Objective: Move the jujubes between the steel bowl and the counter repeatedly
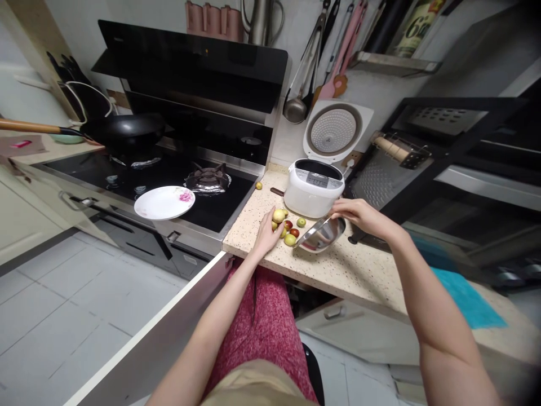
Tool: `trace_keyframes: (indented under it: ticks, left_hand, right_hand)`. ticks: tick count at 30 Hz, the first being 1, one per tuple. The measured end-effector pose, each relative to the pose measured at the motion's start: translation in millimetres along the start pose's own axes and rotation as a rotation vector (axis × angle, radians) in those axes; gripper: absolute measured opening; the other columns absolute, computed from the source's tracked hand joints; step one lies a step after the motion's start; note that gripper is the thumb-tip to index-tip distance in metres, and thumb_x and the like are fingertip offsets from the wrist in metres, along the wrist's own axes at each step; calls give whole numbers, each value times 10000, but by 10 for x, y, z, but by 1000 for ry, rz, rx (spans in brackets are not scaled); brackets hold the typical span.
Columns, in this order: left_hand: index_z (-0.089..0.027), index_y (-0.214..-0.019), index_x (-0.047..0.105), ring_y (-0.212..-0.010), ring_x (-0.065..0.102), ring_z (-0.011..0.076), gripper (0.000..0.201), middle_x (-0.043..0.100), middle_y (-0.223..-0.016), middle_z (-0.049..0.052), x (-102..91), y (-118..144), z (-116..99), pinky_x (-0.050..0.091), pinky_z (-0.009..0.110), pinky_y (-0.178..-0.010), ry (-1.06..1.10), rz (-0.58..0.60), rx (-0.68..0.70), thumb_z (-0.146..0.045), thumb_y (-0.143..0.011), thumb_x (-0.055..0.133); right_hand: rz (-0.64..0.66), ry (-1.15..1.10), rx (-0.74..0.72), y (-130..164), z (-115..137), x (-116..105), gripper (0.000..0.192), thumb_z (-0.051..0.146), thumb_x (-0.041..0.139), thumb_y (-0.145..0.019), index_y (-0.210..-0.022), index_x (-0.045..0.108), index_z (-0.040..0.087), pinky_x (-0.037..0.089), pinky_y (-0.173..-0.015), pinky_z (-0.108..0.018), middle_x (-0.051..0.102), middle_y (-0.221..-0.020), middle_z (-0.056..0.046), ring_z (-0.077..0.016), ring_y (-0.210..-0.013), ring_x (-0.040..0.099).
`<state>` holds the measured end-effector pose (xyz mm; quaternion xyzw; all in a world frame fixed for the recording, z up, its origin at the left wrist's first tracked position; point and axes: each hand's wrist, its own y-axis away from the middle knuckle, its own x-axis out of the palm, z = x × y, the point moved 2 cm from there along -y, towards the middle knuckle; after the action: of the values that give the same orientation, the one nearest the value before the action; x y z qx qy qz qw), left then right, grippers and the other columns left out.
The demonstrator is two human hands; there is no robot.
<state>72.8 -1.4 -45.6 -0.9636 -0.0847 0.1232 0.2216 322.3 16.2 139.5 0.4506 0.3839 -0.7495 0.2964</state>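
My left hand [266, 233] curls around a few yellow-green jujubes [278, 215] at the counter's front edge, its fingers and thumb bent about them. More jujubes, some green and some red-brown [295, 232], lie just right of that hand. Gripped at its upper right rim by my right hand [354, 214], a shiny metal bowl [323, 235] stands tilted with its mouth towards the fruit. Its inside is only partly visible. Behind them a white rice cooker [313, 197] has its lid [333, 131] raised.
A single jujube [258, 185] lies by the stove's edge. On the black gas stove [228, 211] are a flowered white plate [163, 204] and a dark wok [127, 129]. An open cabinet door [169, 321] juts out at my left. A turquoise cloth [469, 299] lies at right.
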Motion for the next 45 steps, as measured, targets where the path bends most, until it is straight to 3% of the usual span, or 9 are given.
trace_keyframes:
  ticks: [8, 12, 17, 22, 26, 32, 45]
  left_hand:
    - [-185, -1576, 392, -1488, 439, 323, 650, 467, -1565, 186, -16, 23, -34, 321, 505, -1264, -57, 26, 10, -396, -992, 585]
    - [-202, -1584, 364, -1499, 418, 325, 659, 441, -1579, 184, -15, 23, 7, 313, 523, -1267, -102, 12, 43, -416, -997, 571]
    - [-190, -1594, 306, -1538, 352, 326, 662, 377, -1619, 194, 0, 11, 10, 268, 552, -1293, -163, 12, 136, -430, -1017, 523]
    - [-186, -1569, 342, -1534, 364, 314, 614, 387, -1613, 194, -86, -11, -12, 273, 544, -1293, -199, 171, 262, -453, -1037, 490]
    - [-177, -1565, 354, -1526, 381, 314, 625, 403, -1603, 199, -283, -66, 53, 282, 533, -1291, -191, 265, 252, -489, -1039, 480]
    - [-195, -1554, 362, -1540, 377, 301, 599, 390, -1628, 187, -492, -133, 132, 294, 537, -1287, -133, 238, 130, -508, -1050, 447]
    - [-224, -1478, 467, -1499, 443, 278, 493, 482, -1581, 147, -519, -127, 59, 338, 512, -1260, 17, 185, 39, -485, -1062, 431]
  right_hand:
    - [-277, 126, 152, 831, 417, 296, 358, 420, 489, -1059, -914, 747, 218, 535, -710, -329, 705, -930, -102, -231, -824, 667]
    - [-414, 156, 216, 1186, 695, 582, 260, 344, 532, -1054, -967, 745, 224, 529, -742, -340, 692, -928, -86, -232, -851, 653]
    - [-554, 65, 338, 1386, 1039, 1054, 185, 293, 588, -1035, -1047, 767, 249, 525, -787, -369, 689, -941, -77, -248, -918, 649]
    - [-608, -22, 383, 1447, 1233, 1494, 188, 338, 623, -1025, -1069, 792, 267, 521, -806, -377, 719, -947, -58, -236, -906, 669]
    - [-630, -8, 376, 1437, 1296, 1692, 204, 357, 620, -1030, -1099, 798, 284, 499, -827, -370, 724, -958, -46, -220, -915, 682]
    - [-636, 0, 360, 1331, 1393, 1822, 197, 344, 618, -1034, -1100, 798, 302, 471, -837, -371, 720, -943, -33, -211, -907, 687]
    - [-608, -111, 286, 939, 1358, 1981, 187, 317, 640, -1018, -1114, 799, 297, 521, -828, -382, 727, -978, -53, -223, -930, 681]
